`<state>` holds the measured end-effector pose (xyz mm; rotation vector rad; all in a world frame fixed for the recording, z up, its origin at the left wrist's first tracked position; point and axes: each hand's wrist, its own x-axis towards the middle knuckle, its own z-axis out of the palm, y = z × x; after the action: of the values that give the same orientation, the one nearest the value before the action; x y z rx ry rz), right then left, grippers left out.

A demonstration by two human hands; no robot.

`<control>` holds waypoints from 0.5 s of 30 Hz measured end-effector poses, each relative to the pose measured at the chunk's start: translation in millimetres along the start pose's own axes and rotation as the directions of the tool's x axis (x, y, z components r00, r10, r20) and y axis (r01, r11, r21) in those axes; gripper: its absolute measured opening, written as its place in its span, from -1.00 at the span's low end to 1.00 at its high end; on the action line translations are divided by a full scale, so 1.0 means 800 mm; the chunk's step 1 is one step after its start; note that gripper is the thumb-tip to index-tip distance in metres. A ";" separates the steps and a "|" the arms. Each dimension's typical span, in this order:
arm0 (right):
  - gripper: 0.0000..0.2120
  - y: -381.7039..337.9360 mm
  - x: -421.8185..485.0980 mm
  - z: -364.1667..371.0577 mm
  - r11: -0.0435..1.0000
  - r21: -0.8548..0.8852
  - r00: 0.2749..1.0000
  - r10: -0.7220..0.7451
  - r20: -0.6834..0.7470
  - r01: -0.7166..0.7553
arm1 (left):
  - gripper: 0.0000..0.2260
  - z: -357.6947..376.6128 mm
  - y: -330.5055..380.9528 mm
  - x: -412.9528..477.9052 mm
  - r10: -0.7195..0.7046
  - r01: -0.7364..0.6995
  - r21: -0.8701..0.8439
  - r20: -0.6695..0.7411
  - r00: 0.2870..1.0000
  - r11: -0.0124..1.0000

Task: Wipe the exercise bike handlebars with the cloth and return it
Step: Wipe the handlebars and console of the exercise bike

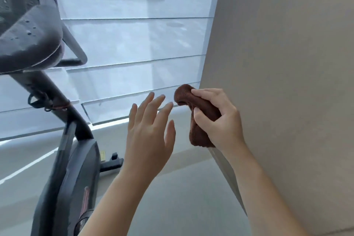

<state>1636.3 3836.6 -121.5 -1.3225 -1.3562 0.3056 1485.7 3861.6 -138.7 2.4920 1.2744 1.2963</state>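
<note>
View from beside the person, at the corner where the window meets the wall.

**Step in hand.** The cloth is held in the air, well apart from the exercise bike. This reads as a pause between carrying and wiping. Whether the wiping is yet to start or is already done cannot be told from this moment alone. Pale specks, perhaps droplets, on the dark padded part at upper left suggest that cleaning is still needed.

**Hands.** The right hand grips the cloth, with the fingers curled over its top and the thumb pressing in from the near side. The left hand holds nothing. Its fingers are straight and spread, their tips near the cloth but not touching it.

**The cloth.** It is dark reddish brown, with a nap like towelling. It is bunched into a thick roll: one rounded end stands above the right hand and the other hangs below it. It looks soft and should mould round a tube.

**Next move, as judged.** If wiping comes next, the right hand must swing left and upward to the curved metal bar behind the padded part. The cloth should be loosened enough to wrap the bar. The left hand is free to help unfold the cloth or to steady the frame.
</note>
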 end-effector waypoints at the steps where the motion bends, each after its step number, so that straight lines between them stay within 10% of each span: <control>1: -0.68 0.004 0.011 0.009 0.999 0.034 0.999 -0.007 0.032 0.005 | -0.73 -0.001 -0.007 0.005 -0.028 0.028 0.033 -0.012 1.000 0.999; 15: -0.67 -0.021 0.105 0.148 0.959 0.246 0.954 -0.199 0.226 0.142 | -0.71 -0.075 -0.109 0.059 -0.135 0.201 0.285 -0.235 0.963 0.937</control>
<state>1556.8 3957.3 -100.8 -0.9918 -1.5848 0.5048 1402.1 3933.3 -103.1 2.4086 1.8249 1.4518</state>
